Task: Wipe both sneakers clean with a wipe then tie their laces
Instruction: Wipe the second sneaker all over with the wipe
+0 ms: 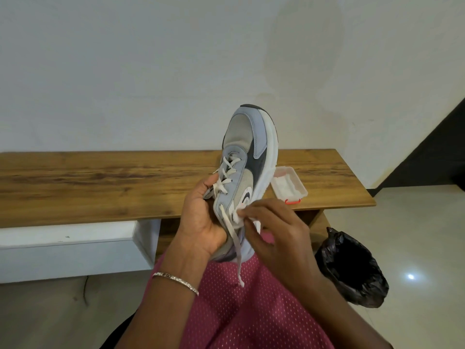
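Note:
A grey and blue sneaker (247, 152) with a white sole is held up over my lap, toe pointing away. My left hand (201, 217) grips it around the tongue and collar, fingers inside the opening. Its white laces (232, 238) are untied, and one end hangs down over my pink clothing. My right hand (274, 230) pinches a white wipe (239, 215) and presses it on the sneaker's side near the heel. Only one sneaker is in view.
A wooden bench (125, 182) runs along the white wall ahead. An open white plastic box of wipes (289, 186) with a red clasp sits on its right part. A bin lined with a black bag (352, 268) stands on the tiled floor at my right.

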Demonstrator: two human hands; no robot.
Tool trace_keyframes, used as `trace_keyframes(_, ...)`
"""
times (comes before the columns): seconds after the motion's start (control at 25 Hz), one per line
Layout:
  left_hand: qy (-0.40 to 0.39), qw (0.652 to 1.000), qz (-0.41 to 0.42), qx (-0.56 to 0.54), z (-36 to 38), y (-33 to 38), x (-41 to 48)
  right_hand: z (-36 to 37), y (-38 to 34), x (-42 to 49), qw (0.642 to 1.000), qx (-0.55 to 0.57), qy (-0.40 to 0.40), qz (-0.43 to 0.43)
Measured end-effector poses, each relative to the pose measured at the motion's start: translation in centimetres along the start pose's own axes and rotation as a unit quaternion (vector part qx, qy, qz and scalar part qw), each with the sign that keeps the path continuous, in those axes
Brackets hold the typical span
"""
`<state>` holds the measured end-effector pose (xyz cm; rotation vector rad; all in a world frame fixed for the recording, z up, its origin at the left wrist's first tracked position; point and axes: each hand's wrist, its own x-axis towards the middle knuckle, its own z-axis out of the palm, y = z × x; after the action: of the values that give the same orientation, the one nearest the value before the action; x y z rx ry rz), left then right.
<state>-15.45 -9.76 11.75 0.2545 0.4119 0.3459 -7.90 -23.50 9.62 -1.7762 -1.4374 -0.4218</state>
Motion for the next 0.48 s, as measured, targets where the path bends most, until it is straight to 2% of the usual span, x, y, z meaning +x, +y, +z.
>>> trace_keyframes(0.12,-0.007,1.000,0.010,0.004,0.4,-0.6,-0.2,-0.7,1.2,2.4,0.996,-0.038,0.075,0.022)
trace_keyframes(0.2,-0.008,1.000,0.013,-0.003,0.4,-0.6,-0.2,-0.8,1.2,2.9,0.995,-0.029,0.093,0.027)
trace_keyframes(0.4,0.004,1.000,0.002,0.003,0.0,0.2,-0.2,0.1,-0.9,-0.4,0.999,-0.023,0.001,-0.039)
trace_keyframes(0.48,0.004,1.000,0.006,0.006,0.2,-0.1,-0.2,-0.3,-0.1,0.5,0.997,-0.056,0.012,-0.043)
